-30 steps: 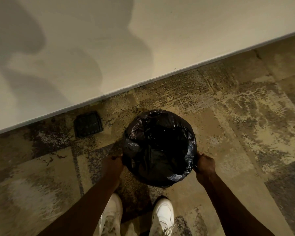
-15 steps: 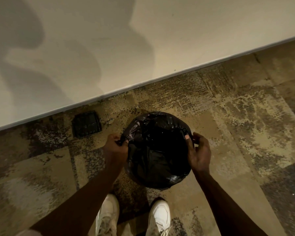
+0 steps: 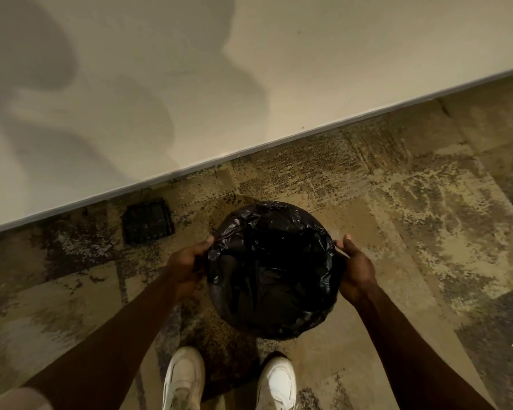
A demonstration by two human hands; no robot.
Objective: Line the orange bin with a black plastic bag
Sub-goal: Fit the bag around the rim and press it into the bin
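Note:
A black plastic bag covers the round bin on the floor in front of my feet, folded over its rim all around, so none of the orange bin shows. My left hand grips the bag's edge at the left side of the rim. My right hand grips the bag's edge at the right side, thumb on top. The bag's inside is dark and crumpled.
A pale wall with a baseboard runs diagonally behind the bin. A black square floor grate sits left of the bin near the wall. My two white shoes stand just below the bin on patterned carpet.
Both hands rose from low on the bin's sides to the rim. They now pinch the bag's folded edge at left and right.

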